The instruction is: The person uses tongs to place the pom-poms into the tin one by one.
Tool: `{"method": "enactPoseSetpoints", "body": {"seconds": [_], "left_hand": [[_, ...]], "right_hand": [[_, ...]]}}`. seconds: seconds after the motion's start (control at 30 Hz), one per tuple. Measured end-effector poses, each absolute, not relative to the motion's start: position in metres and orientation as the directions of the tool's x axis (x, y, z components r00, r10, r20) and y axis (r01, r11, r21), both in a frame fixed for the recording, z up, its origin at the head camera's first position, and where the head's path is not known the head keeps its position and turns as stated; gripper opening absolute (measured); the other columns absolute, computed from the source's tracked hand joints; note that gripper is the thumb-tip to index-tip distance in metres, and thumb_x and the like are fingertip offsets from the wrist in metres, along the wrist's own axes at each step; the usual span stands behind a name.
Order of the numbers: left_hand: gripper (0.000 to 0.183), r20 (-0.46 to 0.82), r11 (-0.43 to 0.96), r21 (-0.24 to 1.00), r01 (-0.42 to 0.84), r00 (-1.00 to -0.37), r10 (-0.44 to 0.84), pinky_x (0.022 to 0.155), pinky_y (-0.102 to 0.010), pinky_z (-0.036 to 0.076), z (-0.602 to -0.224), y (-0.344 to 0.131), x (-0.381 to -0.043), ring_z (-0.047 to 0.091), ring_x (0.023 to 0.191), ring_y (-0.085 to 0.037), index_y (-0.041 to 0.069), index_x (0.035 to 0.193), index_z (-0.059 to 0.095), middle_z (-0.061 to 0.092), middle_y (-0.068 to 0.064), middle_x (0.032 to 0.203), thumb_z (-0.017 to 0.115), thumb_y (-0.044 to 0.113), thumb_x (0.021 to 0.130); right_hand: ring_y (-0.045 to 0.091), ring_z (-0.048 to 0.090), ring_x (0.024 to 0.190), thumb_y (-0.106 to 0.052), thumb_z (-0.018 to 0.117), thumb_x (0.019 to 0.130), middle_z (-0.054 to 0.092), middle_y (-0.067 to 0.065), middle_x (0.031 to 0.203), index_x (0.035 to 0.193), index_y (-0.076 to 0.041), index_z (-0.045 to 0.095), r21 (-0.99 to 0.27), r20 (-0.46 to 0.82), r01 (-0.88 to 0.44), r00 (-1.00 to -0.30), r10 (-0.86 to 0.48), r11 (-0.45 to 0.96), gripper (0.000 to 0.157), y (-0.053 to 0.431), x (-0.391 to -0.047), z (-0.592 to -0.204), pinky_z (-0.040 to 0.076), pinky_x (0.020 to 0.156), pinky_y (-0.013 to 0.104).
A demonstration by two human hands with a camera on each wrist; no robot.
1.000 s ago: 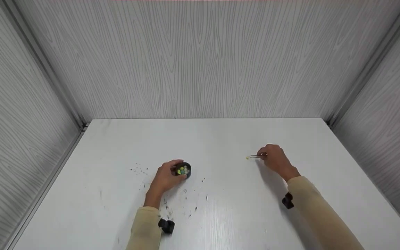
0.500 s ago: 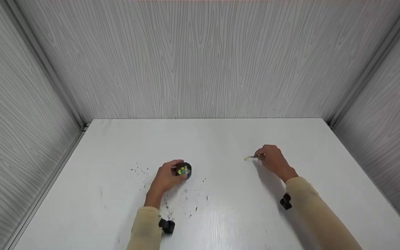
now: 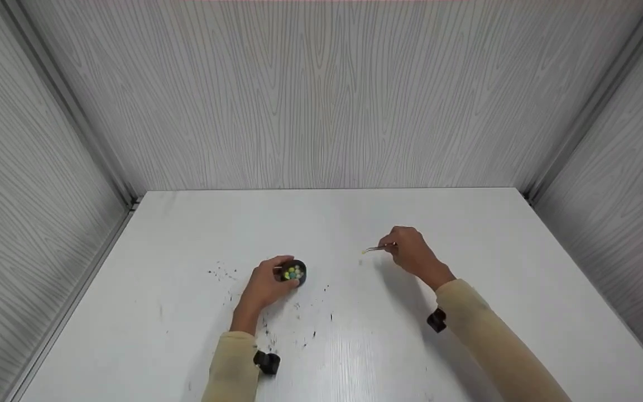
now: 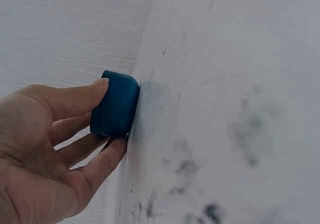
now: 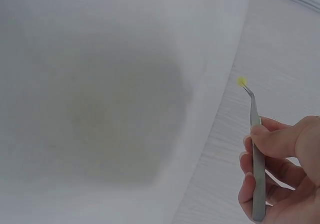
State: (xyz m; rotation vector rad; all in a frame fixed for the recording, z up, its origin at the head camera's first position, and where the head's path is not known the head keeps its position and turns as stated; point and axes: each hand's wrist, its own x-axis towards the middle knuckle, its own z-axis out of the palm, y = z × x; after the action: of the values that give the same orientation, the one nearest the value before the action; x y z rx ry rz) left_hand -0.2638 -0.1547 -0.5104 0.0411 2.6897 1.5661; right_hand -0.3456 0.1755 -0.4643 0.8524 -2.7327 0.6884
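Observation:
My left hand (image 3: 265, 286) grips a small round cup (image 3: 304, 268) by its sides, thumb opposite fingers, at the table's left middle. Glossy dark teal shows on the cup's outer wall (image 4: 117, 104) in the left wrist view. Several small yellow, green, blue and pale balls (image 3: 292, 273) lie inside it. My right hand (image 3: 411, 251) holds bent-tip tweezers (image 5: 258, 169) between thumb and fingers. At the tweezers' tips is a small yellow ball (image 5: 242, 81). In the head view, that ball is held to the right of the cup, above the table.
The white tabletop (image 3: 310, 223) carries dark specks and smudges (image 3: 268, 332) around and below the left hand. Grey wood-grain panels (image 3: 321, 95) enclose it at the back and sides. A black wrist device (image 3: 437, 320) sits on each sleeve.
My right hand has moved left, carrying the tweezers and yellow ball closer to the cup. The left hand and cup have stayed in place.

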Motion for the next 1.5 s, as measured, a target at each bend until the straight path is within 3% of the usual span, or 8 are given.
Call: {"method": "enactPoseSetpoints", "body": {"seconds": [0.3,0.7,1.03,1.5], "left_hand": [[0.054,-0.029,0.52,0.854,-0.01,-0.999,0.029,0.111,-0.055,0.048,-0.509,-0.153,-0.263,0.06,0.131,-0.039,0.007,0.144,0.059,0.061,-0.02,0.144,0.074,0.008,0.093],[0.054,-0.016,0.499,0.867,0.003,-0.999,0.033,0.112,-0.055,0.048,-0.507,-0.153,-0.263,0.06,0.132,-0.039,0.006,0.143,0.059,0.061,-0.02,0.143,0.074,0.006,0.091],[0.054,-0.013,0.518,0.856,0.001,-1.0,0.024,0.112,-0.055,0.048,-0.511,-0.153,-0.265,0.06,0.132,-0.039,0.007,0.144,0.059,0.061,-0.02,0.143,0.075,0.007,0.092],[0.053,-0.007,0.521,0.854,0.01,-1.0,0.03,0.112,-0.055,0.048,-0.51,-0.154,-0.265,0.06,0.133,-0.039,0.007,0.144,0.059,0.06,-0.019,0.145,0.074,0.008,0.093]], "right_hand": [[0.024,0.072,0.088,0.007,0.071,0.091,0.074,0.012,0.089,0.098,-0.004,0.083,-0.382,0.28,-0.601,-0.799,-0.532,0.702,0.018,0.124,-0.338,-0.46,0.062,0.077,0.037],[0.023,0.07,0.092,0.004,0.069,0.094,0.075,0.01,0.094,0.102,-0.006,0.083,-0.358,0.255,-0.647,-0.762,-0.596,0.674,0.019,0.075,-0.325,-0.455,0.061,0.085,0.039],[0.024,0.071,0.09,0.006,0.07,0.092,0.075,0.011,0.092,0.101,-0.005,0.083,-0.338,0.291,-0.71,-0.703,-0.649,0.618,0.018,0.055,-0.324,-0.461,0.062,0.082,0.037],[0.025,0.072,0.092,0.006,0.068,0.094,0.076,0.012,0.095,0.106,-0.003,0.082,-0.336,0.26,-0.721,-0.689,-0.676,0.606,0.02,0.038,-0.319,-0.468,0.061,0.085,0.037]]}}
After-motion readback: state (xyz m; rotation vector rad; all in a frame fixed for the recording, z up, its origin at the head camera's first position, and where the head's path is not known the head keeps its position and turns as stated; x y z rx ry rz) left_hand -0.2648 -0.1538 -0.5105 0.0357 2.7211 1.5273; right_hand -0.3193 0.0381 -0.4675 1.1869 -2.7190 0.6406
